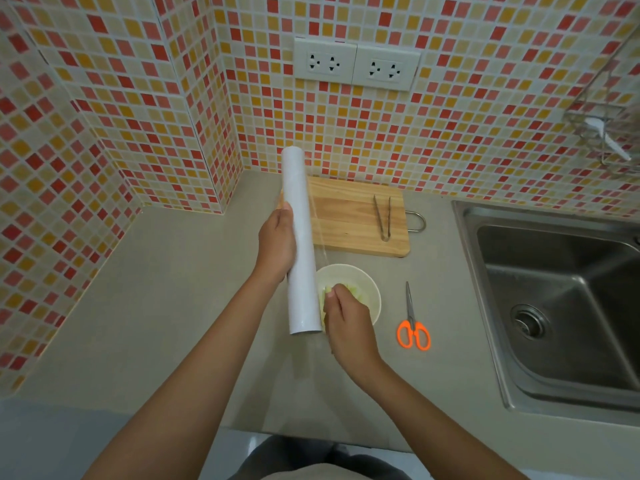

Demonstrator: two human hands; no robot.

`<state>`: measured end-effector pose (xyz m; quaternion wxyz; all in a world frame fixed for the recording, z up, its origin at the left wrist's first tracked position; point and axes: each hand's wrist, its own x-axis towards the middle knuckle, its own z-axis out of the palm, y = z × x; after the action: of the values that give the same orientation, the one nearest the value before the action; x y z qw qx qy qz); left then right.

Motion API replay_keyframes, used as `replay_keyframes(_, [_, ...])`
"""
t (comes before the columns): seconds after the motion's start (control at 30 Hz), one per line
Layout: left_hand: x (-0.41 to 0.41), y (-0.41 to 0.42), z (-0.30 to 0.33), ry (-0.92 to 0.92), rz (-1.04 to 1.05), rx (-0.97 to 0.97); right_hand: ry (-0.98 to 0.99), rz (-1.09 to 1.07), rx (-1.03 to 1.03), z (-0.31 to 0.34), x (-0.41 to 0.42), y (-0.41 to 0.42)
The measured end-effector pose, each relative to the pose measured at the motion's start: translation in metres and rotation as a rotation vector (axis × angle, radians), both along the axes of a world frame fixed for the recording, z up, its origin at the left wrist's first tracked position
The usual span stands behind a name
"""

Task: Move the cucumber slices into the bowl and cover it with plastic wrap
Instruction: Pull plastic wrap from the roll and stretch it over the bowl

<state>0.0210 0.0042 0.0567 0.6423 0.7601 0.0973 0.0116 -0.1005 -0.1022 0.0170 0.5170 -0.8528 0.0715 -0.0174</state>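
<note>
Grey surface (pixel 180 289) carries everything. Left hand (pixel 277 244) grips white plastic wrap roll (pixel 300 244), held above surface. Right hand (pixel 346 323) pinches clear film edge beside roll, over white bowl (pixel 367 285). Cucumber slices (pixel 358 292) lie inside bowl. Orange scissors (pixel 412 327) just right.

Tongs (pixel 382 217) on board (pixel 349 216) behind bowl (pixel 367 285) (scissors (pixel 412 323) right).
</note>
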Motion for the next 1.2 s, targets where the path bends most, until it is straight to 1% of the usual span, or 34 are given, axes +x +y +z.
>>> replay_keyframes(0.13, [-0.009,-0.002,-0.006,0.014,-0.036,-0.023,0.122,-0.118,0.348,0.011,0.021,-0.009])
replay_keyframes(0.2, [-0.019,-0.007,-0.011,0.022,-0.06,-0.038,0.127,-0.163,0.368,0.018,0.039,-0.01])
replay_keyframes(0.3, [-0.032,-0.015,-0.017,0.056,-0.111,-0.077,0.079,-0.188,0.276,0.023,0.06,-0.009])
replay_keyframes(0.47, [-0.044,-0.019,-0.026,0.048,-0.149,-0.041,-0.015,-0.21,-0.039,0.013,0.064,-0.012])
replay_keyframes(0.57, [-0.042,-0.016,-0.031,0.036,-0.152,-0.016,-0.037,-0.217,-0.117,0.005,0.059,-0.015])
replay_keyframes(0.7, [-0.043,-0.013,-0.037,0.066,-0.191,-0.041,-0.034,-0.217,-0.107,-0.001,0.056,-0.021])
replay_keyframes(0.83, [-0.051,-0.017,-0.041,0.084,-0.168,-0.085,-0.02,-0.186,-0.078,-0.003,0.057,-0.026])
replay_keyframes(0.87, [-0.052,-0.018,-0.042,0.073,-0.164,-0.069,-0.016,-0.171,-0.033,-0.004,0.056,-0.028])
replay_keyframes(0.93, [-0.054,-0.019,-0.042,0.043,-0.164,-0.021,0.031,-0.146,0.156,-0.001,0.056,-0.031])
replay_keyframes(0.97, [-0.055,-0.021,-0.041,0.033,-0.17,-0.006,0.061,-0.135,0.22,0.002,0.058,-0.033])
replay_keyframes(1.0, [-0.056,-0.022,-0.04,0.025,-0.177,0.0,0.07,-0.123,0.221,0.005,0.062,-0.033])
replay_keyframes(1.2, [-0.062,-0.029,-0.036,0.012,-0.2,0.035,-0.079,-0.068,-0.198,0.017,0.083,-0.038])
